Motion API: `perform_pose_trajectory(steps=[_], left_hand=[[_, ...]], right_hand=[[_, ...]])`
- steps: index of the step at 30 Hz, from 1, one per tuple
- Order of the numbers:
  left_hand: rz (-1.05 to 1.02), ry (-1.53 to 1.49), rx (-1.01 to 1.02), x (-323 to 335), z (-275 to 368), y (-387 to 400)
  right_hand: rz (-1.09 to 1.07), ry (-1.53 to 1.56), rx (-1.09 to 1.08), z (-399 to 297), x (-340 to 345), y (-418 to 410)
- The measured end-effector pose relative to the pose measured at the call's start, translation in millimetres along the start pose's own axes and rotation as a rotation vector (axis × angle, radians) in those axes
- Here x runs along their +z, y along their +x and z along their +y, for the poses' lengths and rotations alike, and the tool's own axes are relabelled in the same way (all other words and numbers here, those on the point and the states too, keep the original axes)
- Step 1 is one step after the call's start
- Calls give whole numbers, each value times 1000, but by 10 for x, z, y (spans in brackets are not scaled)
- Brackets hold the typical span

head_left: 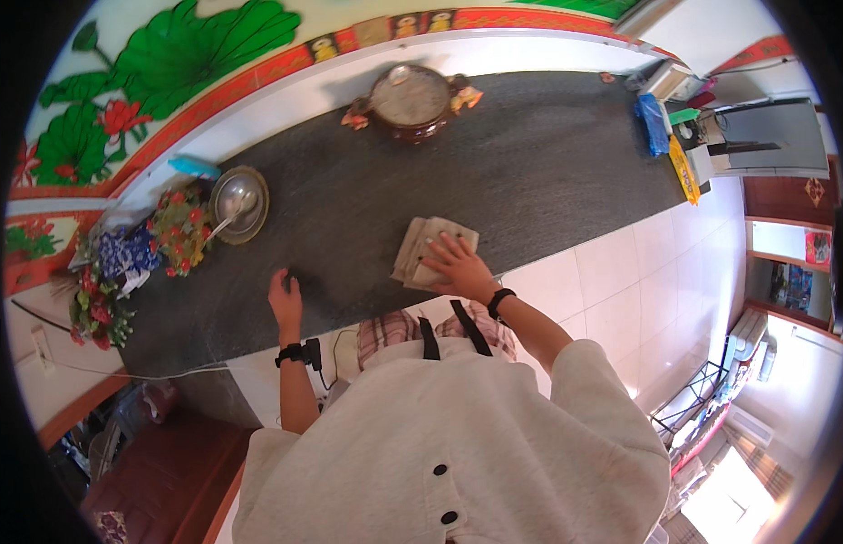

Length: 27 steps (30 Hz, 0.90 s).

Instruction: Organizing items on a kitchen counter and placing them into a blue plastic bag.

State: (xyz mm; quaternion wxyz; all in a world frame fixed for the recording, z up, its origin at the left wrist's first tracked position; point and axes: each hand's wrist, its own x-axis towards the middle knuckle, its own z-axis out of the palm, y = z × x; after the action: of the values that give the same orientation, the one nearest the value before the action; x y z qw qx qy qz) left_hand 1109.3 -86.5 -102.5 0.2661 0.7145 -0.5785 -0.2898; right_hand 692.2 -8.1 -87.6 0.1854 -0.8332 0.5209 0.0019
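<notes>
My right hand [462, 269] lies flat, fingers spread, on a folded beige cloth [421, 238]. The cloth rests on the dark grey countertop [340, 190], close to its front edge. Over the counter to the left, my left hand [285, 299] is loosely bent, its thumb and fingers apart. I see nothing held in it, and a shadow falls beside it. Both wrists wear black bands.
At the back stands a brown pot [409, 102] filled with pale material. A metal bowl with a ladle [241, 202] sits left, beside artificial flowers [179, 228]. A blue packet [651, 126] and yellow packet [683, 170] lie right. A white cable [170, 375] crosses the left front.
</notes>
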Motion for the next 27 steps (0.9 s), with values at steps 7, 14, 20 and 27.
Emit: perform_pose_trajectory(steps=[7, 14, 20, 27], left_hand=[[-70, 131, 97, 657, 531, -288], [-85, 261, 59, 1333, 1318, -718], [-254, 373, 43, 1830, 1721, -1143], [-407, 380, -71, 1926, 2226, -1193]], right_hand=[[143, 8, 482, 1836, -184, -1295], [254, -35, 769, 3647, -359, -2321], [326, -7, 937, 4613, -530, -2912], [364, 66, 1019, 4916, -527, -3049]])
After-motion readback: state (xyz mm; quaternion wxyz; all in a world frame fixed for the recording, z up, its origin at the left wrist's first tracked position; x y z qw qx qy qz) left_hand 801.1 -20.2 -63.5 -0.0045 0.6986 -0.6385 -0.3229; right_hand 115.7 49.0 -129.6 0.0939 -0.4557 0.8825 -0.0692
